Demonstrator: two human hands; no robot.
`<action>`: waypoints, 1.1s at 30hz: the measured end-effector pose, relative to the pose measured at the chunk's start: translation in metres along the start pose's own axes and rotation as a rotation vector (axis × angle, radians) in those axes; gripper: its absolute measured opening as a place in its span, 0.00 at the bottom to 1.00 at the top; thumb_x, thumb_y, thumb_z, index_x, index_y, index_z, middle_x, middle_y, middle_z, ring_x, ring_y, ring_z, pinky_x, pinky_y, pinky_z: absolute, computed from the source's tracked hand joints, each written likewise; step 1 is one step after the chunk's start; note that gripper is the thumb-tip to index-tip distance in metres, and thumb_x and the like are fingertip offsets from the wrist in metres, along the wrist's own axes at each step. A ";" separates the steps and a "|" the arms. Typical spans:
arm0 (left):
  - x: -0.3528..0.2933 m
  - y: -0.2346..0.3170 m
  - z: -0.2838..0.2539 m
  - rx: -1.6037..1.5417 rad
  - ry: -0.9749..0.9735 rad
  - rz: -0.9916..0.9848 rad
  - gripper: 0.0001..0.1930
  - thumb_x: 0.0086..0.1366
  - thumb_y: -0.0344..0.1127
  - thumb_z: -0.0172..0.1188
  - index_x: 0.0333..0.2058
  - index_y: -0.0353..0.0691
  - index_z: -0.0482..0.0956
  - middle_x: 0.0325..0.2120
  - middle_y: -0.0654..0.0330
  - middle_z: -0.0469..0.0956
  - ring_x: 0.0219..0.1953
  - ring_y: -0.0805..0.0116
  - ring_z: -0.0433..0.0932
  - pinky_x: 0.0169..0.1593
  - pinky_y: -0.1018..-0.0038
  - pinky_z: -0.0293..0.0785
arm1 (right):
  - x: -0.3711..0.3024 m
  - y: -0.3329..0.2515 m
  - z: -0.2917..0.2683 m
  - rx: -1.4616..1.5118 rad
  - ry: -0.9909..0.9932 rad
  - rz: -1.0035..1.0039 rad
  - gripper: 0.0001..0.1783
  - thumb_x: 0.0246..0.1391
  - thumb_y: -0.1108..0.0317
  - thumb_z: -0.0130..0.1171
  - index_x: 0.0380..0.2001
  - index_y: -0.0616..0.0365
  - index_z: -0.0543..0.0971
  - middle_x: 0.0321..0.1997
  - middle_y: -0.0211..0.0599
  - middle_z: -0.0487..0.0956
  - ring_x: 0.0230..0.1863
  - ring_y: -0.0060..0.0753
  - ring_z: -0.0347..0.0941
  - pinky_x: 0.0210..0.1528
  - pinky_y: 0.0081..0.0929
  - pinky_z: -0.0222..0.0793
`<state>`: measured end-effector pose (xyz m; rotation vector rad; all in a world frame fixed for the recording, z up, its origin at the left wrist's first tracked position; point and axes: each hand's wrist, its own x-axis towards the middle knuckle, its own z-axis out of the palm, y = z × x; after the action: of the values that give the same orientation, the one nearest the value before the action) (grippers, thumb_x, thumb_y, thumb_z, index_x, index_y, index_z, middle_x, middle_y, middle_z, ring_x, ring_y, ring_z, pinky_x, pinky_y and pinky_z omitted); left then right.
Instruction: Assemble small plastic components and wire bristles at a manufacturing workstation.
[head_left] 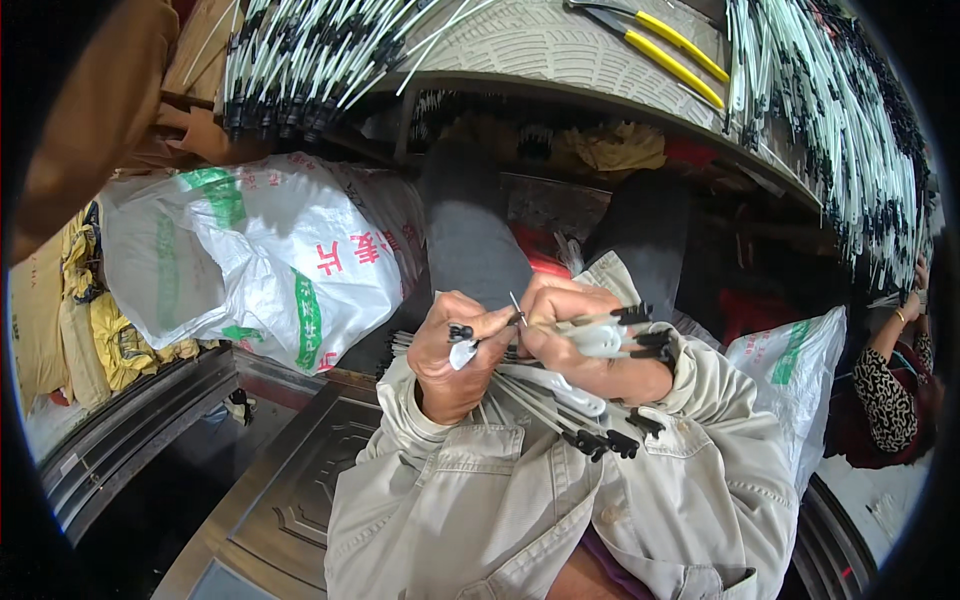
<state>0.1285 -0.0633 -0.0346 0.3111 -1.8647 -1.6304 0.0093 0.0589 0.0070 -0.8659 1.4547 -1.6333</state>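
My left hand (440, 370) is closed in a pinch, with a thin white plastic stick with a black end (462, 352) held between thumb and fingers. Close beside it, my right hand (580, 368) grips several white sticks with black ends (604, 338), their flat white parts pointing right. A thin pale tip (517, 303) shows where the fingertips of both hands nearly meet; whose piece it belongs to I cannot tell. Below the hands, more white sticks with black ends (570, 393) lie fanned over my jacket and lap.
A patterned worktop (560, 50) ahead carries yellow-handled pliers (665, 60), with piles of white sticks at left (310, 60) and right (830, 130). A white woven sack (270, 250) sits to my left, another sack (795, 370) at right. A co-worker's patterned sleeve (885, 400) shows far right.
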 end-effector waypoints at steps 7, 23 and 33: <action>0.024 -0.003 -0.014 -0.148 -0.206 -0.206 0.05 0.52 0.21 0.64 0.29 0.34 0.80 0.22 0.61 0.75 0.26 0.73 0.72 0.30 0.77 0.66 | 0.025 0.005 -0.014 0.060 -0.055 -0.030 0.14 0.55 0.69 0.56 0.20 0.62 0.65 0.23 0.31 0.63 0.29 0.23 0.59 0.31 0.24 0.56; 0.047 -0.013 -0.022 -0.283 -0.576 -0.264 0.11 0.47 0.20 0.69 0.31 0.32 0.80 0.27 0.58 0.81 0.29 0.74 0.79 0.34 0.77 0.75 | 0.036 -0.008 -0.030 -0.024 -0.164 -0.043 0.21 0.42 0.58 0.72 0.21 0.60 0.70 0.21 0.27 0.66 0.24 0.21 0.61 0.25 0.25 0.58; 0.046 -0.018 -0.039 -0.540 -0.704 -0.365 0.13 0.61 0.38 0.62 0.26 0.31 0.79 0.23 0.57 0.79 0.29 0.69 0.77 0.35 0.74 0.73 | 0.032 -0.012 -0.028 -0.368 -0.316 -0.329 0.27 0.32 0.53 0.74 0.28 0.58 0.72 0.30 0.33 0.70 0.32 0.42 0.69 0.35 0.35 0.64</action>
<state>0.1120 -0.1245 -0.0363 -0.2021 -1.7828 -2.6679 -0.0319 0.0446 0.0152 -1.5655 1.4603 -1.3848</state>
